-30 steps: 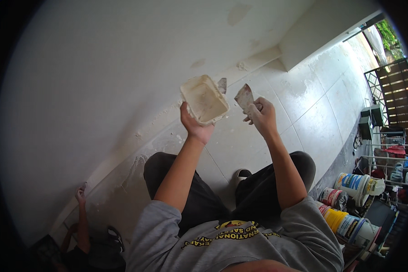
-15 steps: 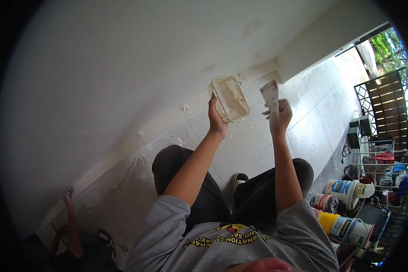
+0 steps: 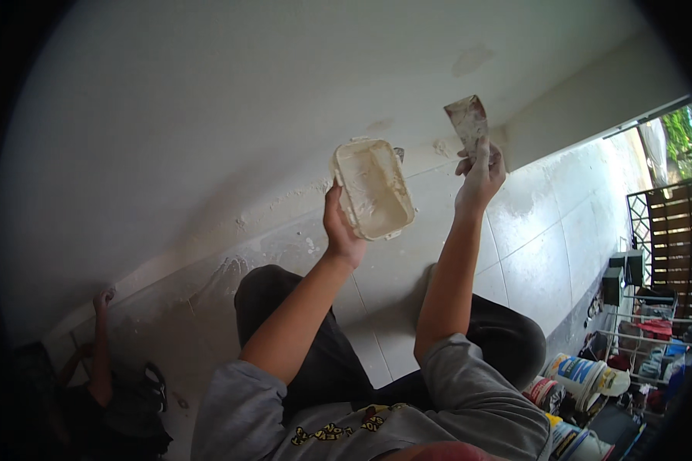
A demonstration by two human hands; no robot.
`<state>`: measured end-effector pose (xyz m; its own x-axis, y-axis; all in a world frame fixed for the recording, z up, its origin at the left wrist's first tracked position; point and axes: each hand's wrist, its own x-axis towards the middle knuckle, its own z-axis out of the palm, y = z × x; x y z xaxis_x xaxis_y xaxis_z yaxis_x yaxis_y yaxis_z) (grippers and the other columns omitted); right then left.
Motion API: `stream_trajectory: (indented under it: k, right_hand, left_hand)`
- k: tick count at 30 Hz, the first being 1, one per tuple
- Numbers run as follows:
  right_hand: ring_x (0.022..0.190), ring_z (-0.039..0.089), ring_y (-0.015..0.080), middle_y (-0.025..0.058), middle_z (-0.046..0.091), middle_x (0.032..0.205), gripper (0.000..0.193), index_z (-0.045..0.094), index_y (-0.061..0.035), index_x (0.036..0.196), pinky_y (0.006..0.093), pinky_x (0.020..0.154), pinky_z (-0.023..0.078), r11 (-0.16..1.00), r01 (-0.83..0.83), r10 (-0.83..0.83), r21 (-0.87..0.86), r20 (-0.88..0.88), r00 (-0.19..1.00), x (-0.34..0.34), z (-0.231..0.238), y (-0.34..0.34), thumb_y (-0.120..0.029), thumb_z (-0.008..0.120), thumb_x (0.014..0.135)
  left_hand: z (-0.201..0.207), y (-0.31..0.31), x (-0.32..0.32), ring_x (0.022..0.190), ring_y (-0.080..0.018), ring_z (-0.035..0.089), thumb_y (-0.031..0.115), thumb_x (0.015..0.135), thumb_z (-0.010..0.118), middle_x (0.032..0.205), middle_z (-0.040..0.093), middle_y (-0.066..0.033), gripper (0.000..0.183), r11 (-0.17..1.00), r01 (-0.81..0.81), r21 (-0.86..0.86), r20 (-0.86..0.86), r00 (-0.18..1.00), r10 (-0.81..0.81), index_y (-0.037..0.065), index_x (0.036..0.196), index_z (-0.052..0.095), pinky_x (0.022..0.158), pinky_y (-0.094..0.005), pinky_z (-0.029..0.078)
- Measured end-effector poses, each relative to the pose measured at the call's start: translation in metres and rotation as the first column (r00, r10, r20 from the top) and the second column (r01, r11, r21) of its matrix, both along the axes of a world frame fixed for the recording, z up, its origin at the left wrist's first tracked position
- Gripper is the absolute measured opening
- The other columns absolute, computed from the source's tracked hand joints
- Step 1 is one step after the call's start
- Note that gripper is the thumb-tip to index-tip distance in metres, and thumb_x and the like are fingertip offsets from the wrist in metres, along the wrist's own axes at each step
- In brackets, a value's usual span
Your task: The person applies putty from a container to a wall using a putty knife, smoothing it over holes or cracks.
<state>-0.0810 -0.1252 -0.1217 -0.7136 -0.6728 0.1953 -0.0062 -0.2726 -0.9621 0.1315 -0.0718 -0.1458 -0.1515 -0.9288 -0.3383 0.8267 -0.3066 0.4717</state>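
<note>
Landmark: tub (image 3: 373,188), held up before the wall (image 3: 207,115).

Far lower left of the tub: a second person (image 3: 104,384), mostly cut off by the dark rim; one raised hand meets the wall base, the rest hard to make out.

Left hand (image 3: 341,230): just below-left of the tub, fingers closed round its lower left edge; the fingers behind the tub are hidden. Tub tilted, open side toward the camera. Contents: pale paste smeared over floor and walls; depth cannot be judged. A small dark bit shows at the tub's upper right corner, unclear what it is.

Right hand (image 3: 480,173): right of the tub, apart from it, fingers pinched on the handle of a scraper (image 3: 467,123). Handle is hidden in the grip. Blade points up, coated pale, up against the wall near a rough patch (image 3: 441,146).

Below the tub: tiled floor (image 3: 545,253), and dark trousers.

Far lower right of the tub: paint buckets (image 3: 584,376), a wire rack (image 3: 645,323), clutter partly cut off by the rim.
</note>
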Motion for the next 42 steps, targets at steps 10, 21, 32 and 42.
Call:
stream_trajectory:
  k: [10, 21, 32, 42]
  right_hand:
    - [0.050, 0.050, 0.0101, 0.0113, 0.066, 0.075, 0.025, 0.063, -0.0009, 0.099, 0.0235, 0.047, 0.039, 0.998, -0.056, 0.068, -0.042, 0.403, 0.913, 0.022, -0.052, -0.020, -0.025, 0.062, 0.099]
    - [0.049, 0.049, 0.0068, 0.0081, 0.065, 0.071, 0.030, 0.064, 0.0014, 0.093, 0.0228, 0.046, 0.039, 0.987, -0.157, 0.160, -0.040, 0.412, 0.897, 0.041, -0.042, -0.038, -0.027, 0.057, 0.101]
    - [0.051, 0.049, 0.0066, 0.0084, 0.067, 0.070, 0.032, 0.066, 0.0022, 0.087, 0.0220, 0.047, 0.038, 0.960, -0.234, 0.268, -0.156, 0.256, 0.929, 0.050, -0.005, -0.057, -0.026, 0.059, 0.101]
    - [0.051, 0.051, 0.0086, 0.0071, 0.065, 0.064, 0.032, 0.069, 0.0041, 0.088, 0.0270, 0.050, 0.040, 0.942, -0.311, 0.306, -0.122, -0.058, 0.950, 0.053, -0.020, -0.019, -0.023, 0.060, 0.100]
  left_hand:
    - [-0.028, 0.006, 0.065, 0.124, -0.0258, 0.054, 0.046, 0.098, 0.044, 0.135, 0.055, -0.0079, 0.056, 0.999, -0.008, -0.052, 0.348, 0.937, 0.025, 0.009, 0.139, 0.048, 0.105, -0.0412, 0.043]
    - [0.016, 0.021, 0.051, 0.130, -0.0265, 0.049, 0.056, 0.097, 0.037, 0.142, 0.049, -0.0088, 0.067, 0.985, -0.042, -0.168, 0.354, 0.930, 0.100, 0.010, 0.146, 0.042, 0.107, -0.0441, 0.043]
    - [0.016, 0.024, 0.051, 0.131, -0.0262, 0.048, 0.060, 0.095, 0.036, 0.144, 0.048, -0.0068, 0.069, 0.982, -0.061, -0.176, 0.370, 0.921, 0.124, 0.014, 0.147, 0.041, 0.108, -0.0447, 0.042]
    - [0.010, 0.020, 0.051, 0.125, -0.0418, 0.051, 0.069, 0.089, 0.040, 0.146, 0.047, -0.0097, 0.081, 0.966, -0.114, -0.232, 0.324, 0.927, 0.188, 0.018, 0.152, 0.034, 0.105, -0.0616, 0.039]
